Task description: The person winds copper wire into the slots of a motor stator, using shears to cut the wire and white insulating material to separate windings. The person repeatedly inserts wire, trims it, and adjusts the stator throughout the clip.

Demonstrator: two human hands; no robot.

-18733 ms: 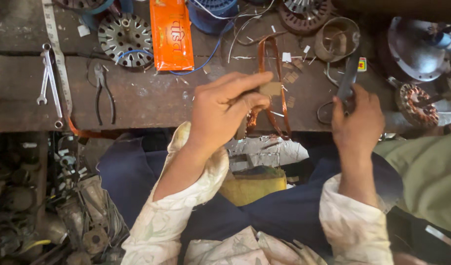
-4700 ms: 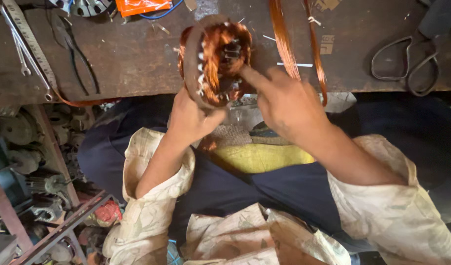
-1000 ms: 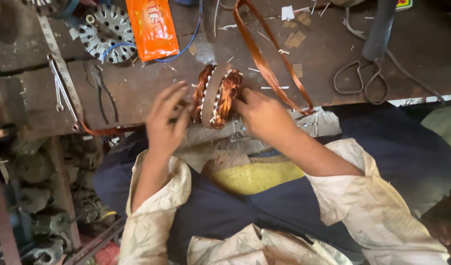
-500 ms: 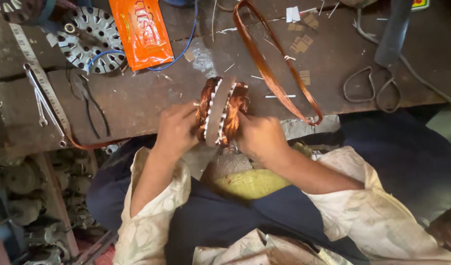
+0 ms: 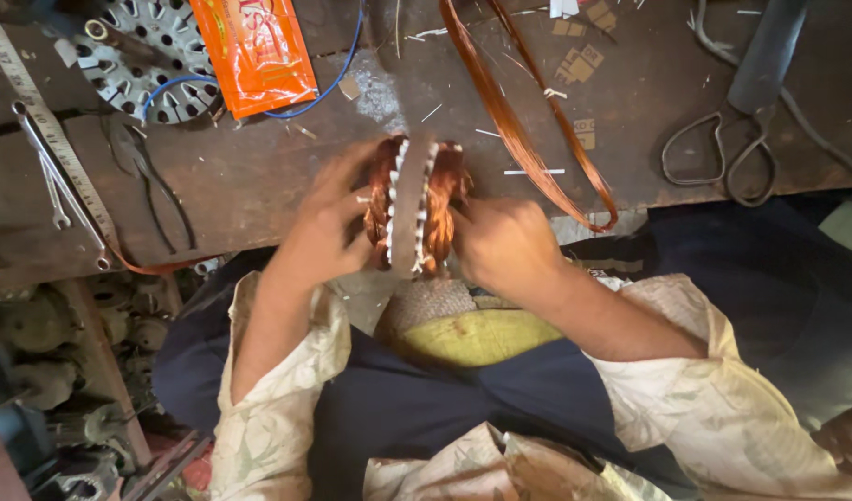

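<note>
Now lying at far left on the table (image 5: 259, 176): wrenches (image 5: 50, 176), then pliers (image 5: 152, 190) and an orange packet (image 5: 254, 51). Gripping the wound stator (image 5: 412, 209) from its left side, the left hand (image 5: 319, 227); clasping its right side, the right hand (image 5: 500, 241). Sitting lower and nearer the lap than a second ago, the stator, edge-on above the table's near edge. Trailing far right: a copper wire loop (image 5: 528, 130), scissors (image 5: 723, 158).
</note>
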